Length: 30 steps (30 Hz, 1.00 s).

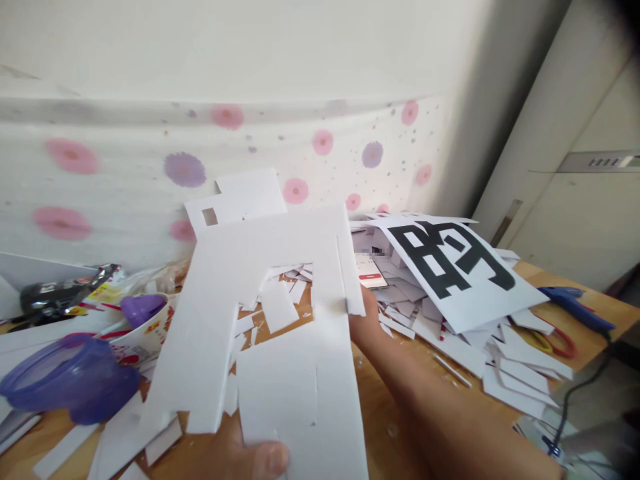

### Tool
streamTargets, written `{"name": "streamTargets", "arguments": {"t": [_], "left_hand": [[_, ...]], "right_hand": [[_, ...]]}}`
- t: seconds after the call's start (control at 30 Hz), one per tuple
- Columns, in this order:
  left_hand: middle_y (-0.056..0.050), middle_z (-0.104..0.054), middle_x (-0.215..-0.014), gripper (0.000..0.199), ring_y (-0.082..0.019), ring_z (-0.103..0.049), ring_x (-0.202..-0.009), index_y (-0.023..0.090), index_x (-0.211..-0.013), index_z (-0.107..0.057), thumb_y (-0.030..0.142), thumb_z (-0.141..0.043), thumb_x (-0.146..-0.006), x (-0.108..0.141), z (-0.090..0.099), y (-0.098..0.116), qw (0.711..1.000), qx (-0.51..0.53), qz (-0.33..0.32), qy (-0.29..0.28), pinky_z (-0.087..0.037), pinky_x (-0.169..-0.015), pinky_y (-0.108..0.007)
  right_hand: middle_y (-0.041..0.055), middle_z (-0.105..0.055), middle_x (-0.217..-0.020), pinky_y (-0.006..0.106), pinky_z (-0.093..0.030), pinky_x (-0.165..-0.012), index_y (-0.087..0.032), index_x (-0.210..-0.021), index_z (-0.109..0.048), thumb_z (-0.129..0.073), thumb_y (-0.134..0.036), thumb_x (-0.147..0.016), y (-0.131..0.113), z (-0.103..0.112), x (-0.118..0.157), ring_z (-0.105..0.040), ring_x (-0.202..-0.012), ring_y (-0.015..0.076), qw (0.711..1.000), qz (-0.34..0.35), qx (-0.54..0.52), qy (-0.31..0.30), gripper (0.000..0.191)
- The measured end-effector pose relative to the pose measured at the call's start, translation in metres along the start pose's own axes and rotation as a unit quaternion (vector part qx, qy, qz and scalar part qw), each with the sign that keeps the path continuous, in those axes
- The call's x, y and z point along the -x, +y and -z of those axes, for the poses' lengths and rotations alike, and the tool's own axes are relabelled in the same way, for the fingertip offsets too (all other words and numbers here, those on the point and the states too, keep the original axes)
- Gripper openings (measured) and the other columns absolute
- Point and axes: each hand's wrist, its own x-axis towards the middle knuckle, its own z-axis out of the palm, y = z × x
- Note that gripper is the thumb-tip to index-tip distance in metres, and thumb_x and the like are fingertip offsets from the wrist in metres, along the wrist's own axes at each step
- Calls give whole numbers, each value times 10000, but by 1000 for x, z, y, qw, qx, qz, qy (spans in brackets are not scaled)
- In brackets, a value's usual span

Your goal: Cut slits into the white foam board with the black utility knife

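A large white foam board cutout [330,373], with stepped edges and an opening through its middle, is held up in front of me. My left hand [250,460] grips its lower edge, the thumb lying on the near face. At the right edge, my right hand [367,317] holds the same board beside a narrow white strip [353,273]; most of its fingers are hidden behind the board. Behind the top edge, another white piece [253,193] with a small square hole rises against the wall covering.
White offcuts [520,377] litter the wooden table. Right: a sheet with a black printed character [450,257], a phone [371,270], a blue glue gun [575,307] with a cable, and scissors [560,345]. Left: a purple translucent container [70,380] and a patterned paper tub [150,333].
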Motion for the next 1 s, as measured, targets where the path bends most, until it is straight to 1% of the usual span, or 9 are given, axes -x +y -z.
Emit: {"name": "streamTargets", "arguments": {"t": [0.1, 0.27, 0.33, 0.43, 0.5, 0.6, 0.77, 0.9, 1.0], "left_hand": [[-111, -665, -1214, 593, -378, -627, -1079, 288, -1239, -592, 444, -781, -699, -2, -1, 0, 999, -42, -24, -25, -505, -921, -520], [-97, -589, -1334, 646, -385, -531, -1223, 299, -1280, -564, 414, -798, -689, -4, 3, 5, 993, -94, -71, -19, -439, -1027, -517], [-87, -593, -1329, 646, -384, -498, -1259, 308, -1280, -569, 410, -801, -685, -4, 6, 6, 990, -119, -80, -1, -419, -1052, -513], [-75, -629, -1279, 688, -386, -459, -1296, 340, -1275, -578, 400, -831, -638, -3, 13, 3, 988, -132, -73, 40, -389, -1080, -515], [-76, -659, -1226, 698, -400, -436, -1312, 352, -1256, -597, 397, -846, -605, -3, 16, -1, 988, -129, -70, 53, -372, -1086, -531], [-87, -691, -1150, 683, -421, -436, -1305, 354, -1230, -620, 409, -849, -589, -5, 15, -4, 990, -115, -66, 50, -375, -1069, -559], [-102, -668, -1198, 721, -434, -488, -1254, 341, -1276, -580, 423, -837, -607, -6, -1, 3, 997, -51, -57, 16, -438, -1002, -572], [-130, -645, -1233, 728, -422, -524, -1220, 275, -1321, -537, 408, -815, -660, -4, -9, 8, 999, -10, -44, 2, -460, -981, -556], [-151, -652, -1216, 721, -412, -542, -1201, 231, -1323, -531, 427, -801, -684, -3, -6, 6, 1000, 13, -18, 5, -476, -968, -541]], "right_hand": [[-24, -526, -593, 254, -381, -476, -232, -639, -491, -528, -143, -603, 0, 1, -3, -466, -545, 148, 1000, -17, -7, -3, 103], [-20, -536, -599, 255, -381, -478, -230, -632, -494, -533, -140, -577, 2, 1, -5, -474, -553, 151, 999, -35, -24, -9, 112], [-22, -534, -599, 255, -377, -484, -226, -626, -495, -528, -140, -567, 3, 3, -5, -474, -553, 148, 999, -41, -30, -11, 109], [-24, -539, -605, 258, -379, -498, -222, -623, -507, -538, -146, -563, 3, 5, -6, -481, -562, 149, 998, -49, -39, -16, 101], [-22, -544, -610, 263, -386, -504, -220, -623, -520, -556, -151, -574, 3, 5, -6, -489, -569, 152, 997, -57, -45, -21, 92], [-14, -570, -620, 277, -421, -521, -217, -632, -555, -586, -158, -596, 2, 2, -6, -519, -587, 166, 995, -74, -61, -36, 76], [10, -642, -627, 309, -504, -560, -209, -642, -615, -638, -215, -640, -2, -4, -2, -591, -626, 199, 983, -115, -108, -97, 24], [33, -691, -689, 325, -540, -599, -192, -703, -670, -657, -278, -685, -2, -4, 2, -626, -657, 208, 969, -150, -138, -137, 89], [35, -687, -683, 319, -535, -587, -187, -679, -672, -679, -289, -674, -2, -4, 3, -620, -649, 205, 965, -169, -146, -141, 102]]}}
